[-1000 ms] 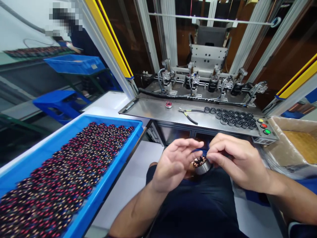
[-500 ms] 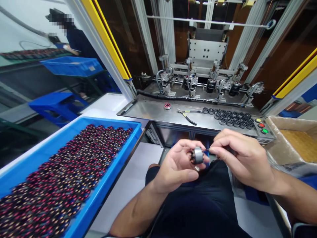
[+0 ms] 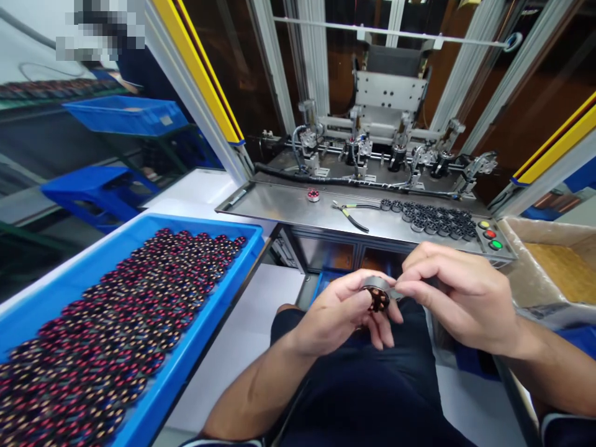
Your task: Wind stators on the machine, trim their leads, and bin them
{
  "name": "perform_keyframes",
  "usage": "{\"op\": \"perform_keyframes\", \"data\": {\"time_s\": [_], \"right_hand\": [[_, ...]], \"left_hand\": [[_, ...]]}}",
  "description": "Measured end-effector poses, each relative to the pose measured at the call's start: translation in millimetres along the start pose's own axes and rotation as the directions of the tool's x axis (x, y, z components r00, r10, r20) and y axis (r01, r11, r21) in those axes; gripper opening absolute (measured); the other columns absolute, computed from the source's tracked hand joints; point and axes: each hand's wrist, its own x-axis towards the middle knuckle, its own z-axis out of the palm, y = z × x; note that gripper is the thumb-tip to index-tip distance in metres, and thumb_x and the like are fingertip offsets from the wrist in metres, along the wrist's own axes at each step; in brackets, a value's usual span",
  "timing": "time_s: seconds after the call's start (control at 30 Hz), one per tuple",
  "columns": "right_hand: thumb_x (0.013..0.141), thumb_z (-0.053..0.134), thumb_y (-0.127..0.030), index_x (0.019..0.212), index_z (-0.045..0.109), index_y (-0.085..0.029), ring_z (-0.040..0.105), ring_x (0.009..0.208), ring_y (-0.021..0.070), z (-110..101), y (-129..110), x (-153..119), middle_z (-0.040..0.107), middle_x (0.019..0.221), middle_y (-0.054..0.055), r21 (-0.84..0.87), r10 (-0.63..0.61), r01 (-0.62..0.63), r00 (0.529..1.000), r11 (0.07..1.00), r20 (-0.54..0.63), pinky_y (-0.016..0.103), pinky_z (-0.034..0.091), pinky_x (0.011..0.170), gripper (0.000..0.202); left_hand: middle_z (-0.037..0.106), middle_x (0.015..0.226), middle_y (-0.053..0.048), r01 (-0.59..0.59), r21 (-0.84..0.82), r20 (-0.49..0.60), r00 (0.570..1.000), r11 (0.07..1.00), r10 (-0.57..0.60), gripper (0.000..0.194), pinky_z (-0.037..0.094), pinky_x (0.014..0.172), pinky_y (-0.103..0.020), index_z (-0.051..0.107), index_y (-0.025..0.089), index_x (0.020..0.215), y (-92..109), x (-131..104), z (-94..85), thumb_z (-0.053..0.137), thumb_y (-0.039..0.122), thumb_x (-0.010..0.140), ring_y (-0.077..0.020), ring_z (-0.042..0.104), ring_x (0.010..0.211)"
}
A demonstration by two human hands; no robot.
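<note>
Beyond the fingers, the head view shows a machine (image 3: 391, 96) with a pale metal plate and a row of small clamps, framed by grey posts and yellow strips (image 3: 200, 68). Far left of the fingers, a co-worker's dark sleeve (image 3: 133, 68) shows behind a blue bin (image 3: 123, 118). Just ahead of the fingers runs a steel desk (image 3: 279, 202); on it lie a red-topped part (image 3: 313, 195), black-handled cutters (image 3: 356, 220) with their handles spread, and, ahead and to the right, a packed cluster of black parts (image 3: 437, 220) near three coloured buttons (image 3: 489, 234). Left of the fingers, many wound parts (image 3: 125, 329) fill a blue tray (image 3: 195, 338); to their right stands a plastic-lined box (image 3: 526, 273). Above the lap, the left hand (image 3: 333, 316) grips a silver-ringed motor part (image 3: 377, 290) by thumb and fingers, its copper windings turned toward the wearer. The right hand (image 3: 465, 295) has thumb and forefinger pinched together at the right edge of that part; whether anything thin is caught between them is too small to tell.
</note>
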Motion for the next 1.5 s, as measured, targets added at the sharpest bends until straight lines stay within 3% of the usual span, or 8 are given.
{"op": "perform_keyframes", "data": {"time_s": [0.2,0.27,0.33,0.47,0.63,0.83,1.17,1.5], "right_hand": [[0.093,0.066,-0.012,0.076,0.066,-0.019,0.063,0.060,0.0113,6,2,0,0.067,0.069,0.000,-0.018,0.064,-0.065,0.996,0.998,-0.054,0.022,0.053,0.057,0.018],[0.093,0.065,-0.012,0.079,0.067,-0.019,0.065,0.062,0.0120,7,3,0,0.069,0.071,0.002,0.009,0.020,-0.020,0.999,1.000,-0.034,0.023,0.054,0.058,0.016],[0.094,0.064,-0.011,0.083,0.068,-0.017,0.067,0.065,0.0126,7,5,-1,0.070,0.074,0.003,0.041,-0.033,0.033,0.999,0.999,-0.008,0.022,0.056,0.059,0.013],[0.094,0.066,-0.012,0.085,0.068,-0.016,0.069,0.068,0.0131,5,6,-3,0.071,0.075,0.005,0.052,-0.086,0.084,0.996,0.995,0.031,0.021,0.057,0.061,0.009],[0.093,0.067,-0.011,0.083,0.068,-0.016,0.064,0.064,0.0114,6,7,-5,0.068,0.072,0.003,-0.021,-0.052,0.052,0.998,0.998,-0.034,0.021,0.053,0.058,0.011],[0.091,0.067,-0.009,0.077,0.066,-0.017,0.063,0.062,0.0112,11,10,-5,0.066,0.069,0.001,-0.055,0.031,-0.037,0.995,0.998,-0.098,0.022,0.052,0.059,0.016],[0.094,0.065,-0.013,0.085,0.068,-0.019,0.066,0.065,0.0126,19,16,-5,0.069,0.074,0.003,0.003,-0.049,0.050,0.992,0.999,-0.115,0.024,0.054,0.056,0.012],[0.094,0.064,-0.014,0.087,0.069,-0.018,0.066,0.064,0.0129,17,9,-8,0.069,0.073,0.004,-0.076,-0.095,0.086,0.989,0.993,-0.117,0.022,0.055,0.057,0.010]], "left_hand": [[0.068,0.121,-0.003,-0.400,0.244,-0.175,0.878,0.883,0.446,0.054,0.060,0.092,-0.031,0.062,0.030,0.113,-2,-1,3.7,0.092,0.018,0.068,-0.0212,0.071,0.110],[0.071,0.118,-0.004,-0.353,0.156,-0.181,0.908,0.922,0.379,0.064,0.058,0.096,-0.030,0.063,0.029,0.118,-3,2,0.6,0.096,0.027,0.063,-0.0211,0.070,0.112],[0.076,0.105,-0.010,-0.124,-0.003,-0.065,0.990,0.992,0.124,0.064,0.061,0.084,-0.029,0.067,0.019,0.117,-4,5,-3.7,0.087,0.056,0.069,-0.0222,0.075,0.096],[0.074,0.069,-0.013,0.283,-0.101,0.176,0.949,0.954,-0.262,0.067,0.055,0.047,-0.025,0.068,0.007,0.090,-5,6,-9.6,0.052,0.072,0.090,-0.0226,0.073,0.057],[0.078,0.090,-0.006,0.016,-0.041,-0.108,0.994,0.999,-0.020,0.032,0.059,0.054,-0.021,0.066,0.016,0.107,-5,2,-4.1,0.074,0.041,0.088,-0.0177,0.077,0.067],[0.070,0.121,-0.001,-0.365,0.199,-0.269,0.872,0.909,0.409,0.044,0.064,0.080,-0.025,0.072,0.026,0.107,-8,1,2.6,0.089,0.011,0.070,-0.0146,0.076,0.092],[0.077,0.096,-0.006,-0.190,0.135,-0.255,0.942,0.972,0.219,0.034,0.058,0.069,-0.022,0.074,0.018,0.099,-9,1,-1.0,0.090,0.029,0.072,-0.0135,0.072,0.077],[0.071,0.111,-0.004,-0.255,0.172,-0.236,0.927,0.951,0.292,0.030,0.059,0.084,-0.024,0.076,0.023,0.099,-5,-2,-1.2,0.089,0.019,0.072,-0.0145,0.071,0.096]]}}
